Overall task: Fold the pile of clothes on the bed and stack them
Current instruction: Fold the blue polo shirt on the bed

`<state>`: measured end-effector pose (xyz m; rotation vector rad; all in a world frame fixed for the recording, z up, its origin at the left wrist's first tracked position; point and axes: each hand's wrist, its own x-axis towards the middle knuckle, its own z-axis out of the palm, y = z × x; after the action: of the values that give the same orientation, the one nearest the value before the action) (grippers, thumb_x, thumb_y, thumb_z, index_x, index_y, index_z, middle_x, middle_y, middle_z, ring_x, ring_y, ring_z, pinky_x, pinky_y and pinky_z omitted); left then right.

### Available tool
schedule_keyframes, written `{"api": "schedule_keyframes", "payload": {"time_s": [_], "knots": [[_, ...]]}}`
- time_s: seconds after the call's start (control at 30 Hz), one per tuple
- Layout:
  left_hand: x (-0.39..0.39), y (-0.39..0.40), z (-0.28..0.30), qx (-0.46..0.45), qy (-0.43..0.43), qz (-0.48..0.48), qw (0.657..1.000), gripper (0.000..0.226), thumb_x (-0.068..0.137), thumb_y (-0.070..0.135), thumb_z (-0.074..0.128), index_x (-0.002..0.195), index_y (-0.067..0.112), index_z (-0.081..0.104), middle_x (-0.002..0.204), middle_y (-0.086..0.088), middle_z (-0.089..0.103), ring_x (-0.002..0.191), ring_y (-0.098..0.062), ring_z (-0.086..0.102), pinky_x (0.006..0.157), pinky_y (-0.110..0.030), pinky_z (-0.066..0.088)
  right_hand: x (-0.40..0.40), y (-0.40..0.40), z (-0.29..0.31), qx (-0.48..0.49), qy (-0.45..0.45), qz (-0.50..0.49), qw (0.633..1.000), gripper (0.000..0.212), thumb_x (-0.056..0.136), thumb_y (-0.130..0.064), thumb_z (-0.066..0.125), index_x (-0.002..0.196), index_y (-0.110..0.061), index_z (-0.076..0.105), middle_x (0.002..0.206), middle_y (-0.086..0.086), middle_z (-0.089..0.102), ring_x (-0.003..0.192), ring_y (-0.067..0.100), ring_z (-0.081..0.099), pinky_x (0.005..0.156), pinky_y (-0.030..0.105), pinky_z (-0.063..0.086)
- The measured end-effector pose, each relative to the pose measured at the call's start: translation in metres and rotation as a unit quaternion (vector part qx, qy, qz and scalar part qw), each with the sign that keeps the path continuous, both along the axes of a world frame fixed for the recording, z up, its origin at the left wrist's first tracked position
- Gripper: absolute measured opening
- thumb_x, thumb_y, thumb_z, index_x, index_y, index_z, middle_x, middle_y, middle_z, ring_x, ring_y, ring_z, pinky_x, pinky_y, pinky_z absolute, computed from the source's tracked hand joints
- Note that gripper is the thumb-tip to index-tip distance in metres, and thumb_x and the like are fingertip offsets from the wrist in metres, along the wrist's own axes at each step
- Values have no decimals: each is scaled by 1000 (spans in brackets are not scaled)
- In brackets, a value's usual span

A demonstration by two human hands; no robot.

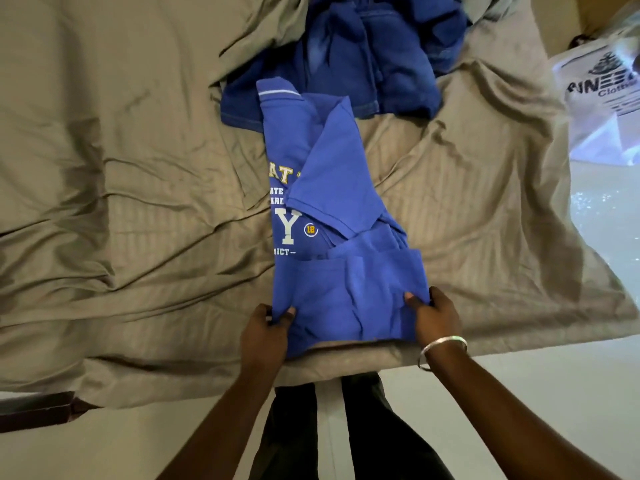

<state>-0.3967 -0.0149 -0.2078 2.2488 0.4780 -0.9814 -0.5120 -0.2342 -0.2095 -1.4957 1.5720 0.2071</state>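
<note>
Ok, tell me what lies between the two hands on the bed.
In the head view, only the near hem of the blue shirt spans the gap: the left hand pinches one corner, the right hand the other.

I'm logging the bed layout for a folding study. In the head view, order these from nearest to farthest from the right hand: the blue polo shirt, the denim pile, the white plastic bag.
From the right hand:
1. Blue polo shirt: the hand pinches its near hem, at the bed's front edge.
2. Denim pile: farther up the bed, beyond the shirt's collar.
3. White plastic bag: far right, off the bed's corner.
</note>
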Motion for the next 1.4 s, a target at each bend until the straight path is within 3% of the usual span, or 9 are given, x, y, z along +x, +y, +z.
{"api": "schedule_keyframes", "payload": {"time_s": [0.13,0.27,0.5,0.6,0.73,0.83,1.03,1.13,1.4], "knots": [[12,15,16,-23,84,110,990,32,80,26,80,100,15,57,90,-11,65,80,-29,63,66,-36,53,-7,-3,12,99,-48,-163,981,31,66,3,77,67,-15,52,66,13,56,56,25,53,54,33,46],[62,-8,30,-153,158,243,945,14,92,3,57,82,12,54,49,-1,61,36,-11,54,34,-15,38,37,-27,35,265,-110,-260,922,13,88,7,47,79,0,53,46,6,56,31,14,49,31,18,40],[167,-80,30,-282,98,332,895,25,98,12,43,75,11,51,48,0,61,42,-6,59,41,-17,47,128,-69,42,286,-211,-396,847,26,95,-22,55,95,4,59,92,15,61,81,26,65,51,27,59],[170,-79,5,-230,-19,306,924,19,89,23,52,71,17,53,69,-5,63,57,-19,61,59,-27,48,135,-77,30,225,-166,-293,914,43,95,-46,48,96,-4,56,76,10,59,59,23,58,45,24,49],[124,-70,-31,-81,-104,99,986,43,75,51,74,96,16,62,102,-9,66,95,-28,62,90,-41,50,120,-64,-9,-69,-23,-40,997,56,83,-63,55,100,-10,65,98,9,66,92,32,60,89,41,49],[104,-71,-38,-33,-97,0,995,71,75,62,71,114,3,60,117,-17,61,108,-35,58,93,-42,47,110,-40,-28,-25,5,33,999,74,75,-78,54,107,-12,65,111,14,63,101,37,60,94,48,48],[121,-64,-22,-77,-128,-16,989,33,85,42,70,101,13,66,98,-5,71,96,-27,65,87,-39,51,111,-31,-20,-39,-151,-26,987,19,88,-37,69,97,-23,59,94,1,66,93,28,65,80,40,53],[98,-46,3,-83,-116,13,990,27,77,40,76,90,25,58,81,1,65,85,-29,66,78,-44,54,90,-23,2,-31,-138,-44,989,29,78,-35,76,89,-30,49,83,9,65,77,36,66,62,53,59],[92,-19,52,-204,122,152,959,30,82,-7,63,99,18,63,98,-21,70,63,-25,67,54,-28,54,55,-30,58,193,-146,-118,963,12,88,-1,57,87,-12,63,73,9,68,59,24,60,34,23,44]]}}
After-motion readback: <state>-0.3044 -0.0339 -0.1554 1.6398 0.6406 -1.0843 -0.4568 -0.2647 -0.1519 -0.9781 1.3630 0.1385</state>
